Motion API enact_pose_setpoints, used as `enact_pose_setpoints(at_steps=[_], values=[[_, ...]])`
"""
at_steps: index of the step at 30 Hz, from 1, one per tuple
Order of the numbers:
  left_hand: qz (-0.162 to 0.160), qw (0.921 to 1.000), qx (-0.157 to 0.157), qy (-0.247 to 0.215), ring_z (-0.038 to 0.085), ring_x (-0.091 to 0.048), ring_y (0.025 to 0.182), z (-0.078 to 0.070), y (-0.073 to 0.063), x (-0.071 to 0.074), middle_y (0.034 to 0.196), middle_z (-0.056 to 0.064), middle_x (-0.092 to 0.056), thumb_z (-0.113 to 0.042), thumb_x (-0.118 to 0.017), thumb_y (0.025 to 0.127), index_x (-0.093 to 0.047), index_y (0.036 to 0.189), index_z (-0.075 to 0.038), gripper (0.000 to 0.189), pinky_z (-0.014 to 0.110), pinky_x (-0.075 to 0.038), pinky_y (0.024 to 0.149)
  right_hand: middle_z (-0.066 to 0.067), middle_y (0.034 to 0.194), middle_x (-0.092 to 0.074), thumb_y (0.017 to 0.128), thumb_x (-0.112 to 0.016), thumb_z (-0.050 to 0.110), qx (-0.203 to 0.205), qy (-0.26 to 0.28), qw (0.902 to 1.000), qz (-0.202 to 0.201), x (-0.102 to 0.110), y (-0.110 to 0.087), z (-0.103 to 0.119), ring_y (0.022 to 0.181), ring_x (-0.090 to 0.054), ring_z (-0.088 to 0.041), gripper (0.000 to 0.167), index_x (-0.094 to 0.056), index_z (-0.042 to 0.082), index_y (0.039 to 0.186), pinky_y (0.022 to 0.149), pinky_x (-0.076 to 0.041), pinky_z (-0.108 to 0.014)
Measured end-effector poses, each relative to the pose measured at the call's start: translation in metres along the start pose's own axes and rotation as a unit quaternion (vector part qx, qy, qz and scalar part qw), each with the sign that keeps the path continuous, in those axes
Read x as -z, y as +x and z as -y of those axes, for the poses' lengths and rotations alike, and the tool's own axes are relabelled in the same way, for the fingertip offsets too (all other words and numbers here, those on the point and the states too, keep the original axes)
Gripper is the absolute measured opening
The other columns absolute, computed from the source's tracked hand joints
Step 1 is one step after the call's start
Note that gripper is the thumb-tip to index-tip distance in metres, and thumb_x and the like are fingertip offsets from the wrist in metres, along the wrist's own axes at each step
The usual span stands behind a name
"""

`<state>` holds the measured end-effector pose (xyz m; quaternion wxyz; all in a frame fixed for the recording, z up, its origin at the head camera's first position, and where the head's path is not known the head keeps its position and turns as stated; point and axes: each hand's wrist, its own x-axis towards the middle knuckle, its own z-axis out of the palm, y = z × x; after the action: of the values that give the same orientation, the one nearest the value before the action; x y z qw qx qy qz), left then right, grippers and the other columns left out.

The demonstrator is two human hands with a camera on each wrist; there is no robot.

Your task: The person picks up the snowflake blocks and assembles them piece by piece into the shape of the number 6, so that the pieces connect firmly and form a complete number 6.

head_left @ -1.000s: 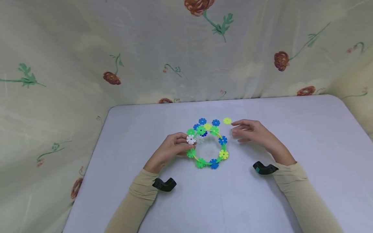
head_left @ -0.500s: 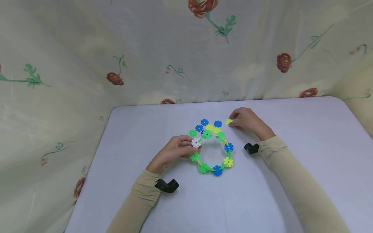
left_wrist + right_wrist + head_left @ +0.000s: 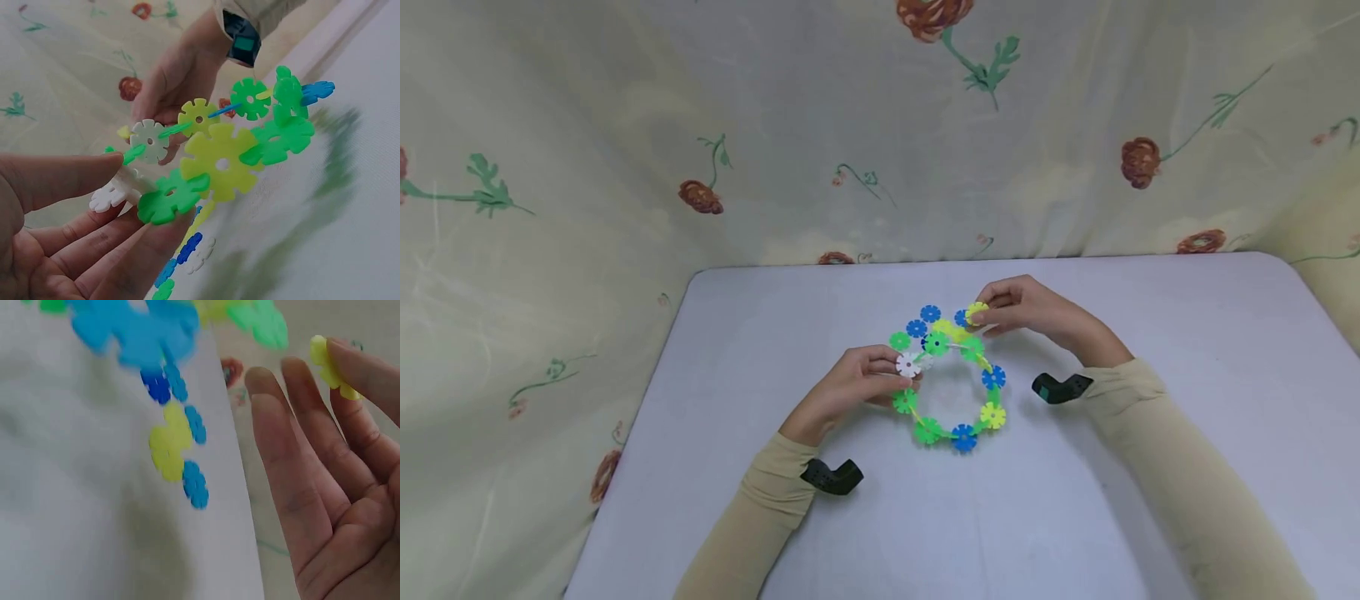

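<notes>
My left hand (image 3: 853, 387) grips a ring of interlocking snowflake discs (image 3: 927, 431) by its left side, thumb and fingers about a white disc (image 3: 908, 364). Green, yellow, blue and white discs make up the loop, which is held above the table in the left wrist view, its shadow falling below. Beyond the ring's far right side, my right hand (image 3: 1033, 315) pinches a single yellow disc (image 3: 330, 370) between thumb and fingers. In the head view that yellow disc overlaps a blue disc (image 3: 961, 317) behind it.
Several loose discs lie on the white table (image 3: 760, 333) just past the ring, among them a blue disc (image 3: 930, 313) and a green disc (image 3: 899, 340). A floral curtain (image 3: 805, 108) hangs along the table's back edge.
My right hand reached to the yellow disc at the far right of the loose ones, took hold of it and carried it left toward the ring. The left hand kept its grip on the ring.
</notes>
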<state>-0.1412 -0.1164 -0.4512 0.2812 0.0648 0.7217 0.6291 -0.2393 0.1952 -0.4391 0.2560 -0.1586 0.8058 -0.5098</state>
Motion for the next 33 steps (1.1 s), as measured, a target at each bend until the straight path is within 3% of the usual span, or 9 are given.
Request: enact_pose_setpoints(at_steps=[3,7,11,15,21,24,27,30,33], values=[[0.001,1.0,0.004,-0.008,0.013,-0.076,0.098,0.0,0.001,0.0,0.121,0.014,-0.076,-0.019,-0.073,0.097,-0.063,0.126,-0.004,0.035,0.033,-0.063,0.084,-0.004,0.102,-0.08,0.097,-0.075,0.031,0.013,0.03,0.9993,0.019,-0.01,-0.005,0.008,0.098,-0.075,-0.02,0.027,-0.067,0.006,0.105,0.092,-0.062,-0.042],[-0.004,0.9998,0.001,-0.019,0.015,-0.076,0.1,0.001,0.001,0.0,0.12,0.014,-0.077,-0.018,-0.073,0.097,-0.063,0.127,-0.003,0.035,0.034,-0.063,0.084,0.002,0.088,-0.079,0.093,-0.079,0.025,0.018,0.042,0.9988,-0.019,-0.023,-0.01,0.01,0.086,-0.073,-0.014,0.024,-0.064,0.006,0.1,0.088,-0.062,-0.044],[-0.014,0.9997,-0.007,-0.021,0.014,-0.077,0.1,0.002,0.002,0.0,0.119,0.015,-0.077,-0.015,-0.071,0.098,-0.063,0.125,-0.001,0.032,0.034,-0.063,0.084,0.008,0.064,-0.059,0.089,-0.083,0.022,0.025,0.046,0.9966,-0.064,-0.032,-0.012,0.008,0.081,-0.069,-0.012,0.03,-0.063,0.003,0.098,0.083,-0.061,-0.036],[-0.032,0.9993,-0.014,-0.008,0.011,-0.075,0.099,0.001,0.002,-0.003,0.121,0.017,-0.076,-0.017,-0.065,0.102,-0.064,0.122,-0.001,0.026,0.029,-0.062,0.079,0.006,0.062,-0.061,0.088,-0.084,0.024,0.025,0.033,0.9943,-0.098,-0.037,-0.013,0.008,0.081,-0.07,-0.011,0.032,-0.064,0.001,0.097,0.079,-0.06,-0.026],[-0.076,0.9964,-0.032,-0.021,0.012,-0.077,0.096,0.002,0.003,-0.008,0.116,0.019,-0.077,-0.014,-0.06,0.105,-0.065,0.114,0.002,0.019,0.026,-0.062,0.07,0.007,0.061,-0.056,0.089,-0.083,0.022,0.027,0.031,0.9922,-0.118,-0.041,-0.014,0.01,0.077,-0.067,-0.01,0.028,-0.065,0.002,0.097,0.077,-0.059,-0.024],[-0.089,0.9945,-0.045,-0.031,0.012,-0.078,0.094,0.003,0.004,-0.011,0.113,0.019,-0.078,-0.014,-0.06,0.105,-0.065,0.111,0.002,0.018,0.025,-0.06,0.065,0.006,0.069,-0.068,0.09,-0.083,0.025,0.018,0.021,0.9923,-0.121,-0.04,-0.015,0.016,0.078,-0.069,-0.009,0.031,-0.066,0.003,0.103,0.079,-0.059,-0.024],[-0.092,0.9938,-0.053,-0.035,0.013,-0.078,0.094,0.003,0.005,-0.013,0.111,0.018,-0.078,-0.014,-0.06,0.105,-0.066,0.109,0.002,0.017,0.024,-0.059,0.063,-0.003,0.088,-0.079,0.092,-0.081,0.028,0.011,0.017,0.9923,-0.122,-0.036,-0.015,0.027,0.084,-0.075,-0.01,0.035,-0.066,0.004,0.113,0.083,-0.061,-0.027],[-0.089,0.9937,-0.057,-0.037,0.013,-0.079,0.095,0.003,0.005,-0.015,0.112,0.019,-0.078,-0.014,-0.059,0.106,-0.065,0.109,0.002,0.017,0.023,-0.059,0.063,-0.013,0.107,-0.08,0.096,-0.076,0.029,0.015,0.012,0.993,-0.117,-0.029,-0.015,0.04,0.091,-0.079,-0.016,0.036,-0.066,0.004,0.121,0.087,-0.063,-0.033],[-0.088,0.9937,-0.058,-0.038,0.014,-0.078,0.096,0.002,0.005,-0.016,0.112,0.018,-0.078,-0.015,-0.059,0.106,-0.066,0.109,0.001,0.018,0.023,-0.059,0.063,-0.017,0.114,-0.078,0.099,-0.071,0.028,0.028,-0.01,0.9945,-0.1,-0.023,-0.012,0.053,0.096,-0.078,-0.019,0.034,-0.069,0.001,0.12,0.087,-0.063,-0.037]])
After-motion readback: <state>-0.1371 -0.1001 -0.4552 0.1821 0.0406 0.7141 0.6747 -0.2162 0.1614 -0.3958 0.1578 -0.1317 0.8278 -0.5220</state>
